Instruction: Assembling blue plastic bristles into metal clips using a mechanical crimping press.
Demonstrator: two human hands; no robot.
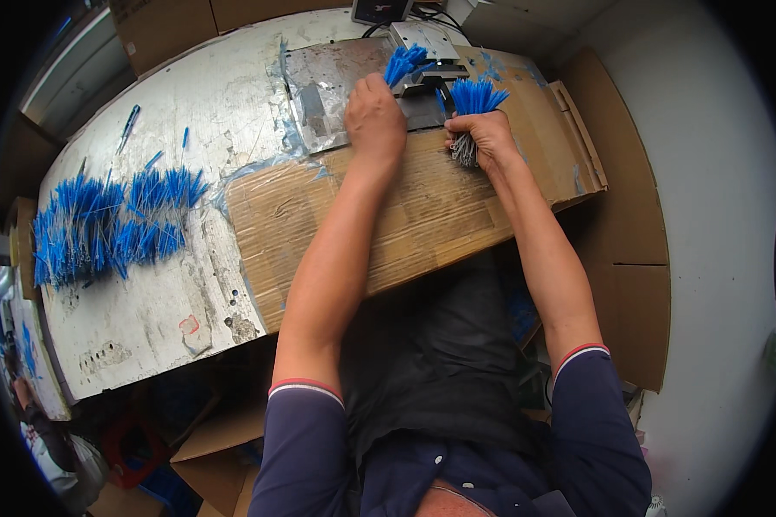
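Pile (82, 224) at table's (224, 116) left edge: loose, fine blue-tipped strands. Left hand (376, 121) pinched on tuft (404, 64) by metal machine (428, 79), near table's far edge; keep ends level. Right hand (485, 138) clamped round bundle (478, 97), toward cardboard's (319, 228) right edge; grip light, strands parallel. Blue ends splay brush-like; pale ends look wiry, looped.

The right bundle (478, 97) was bright blue with silvery ends, the pile (78, 224) blue and grey, the cardboard (267, 215) brown, the table (164, 336) blotchy white, the sleeve (591, 405) navy, edged red and white.
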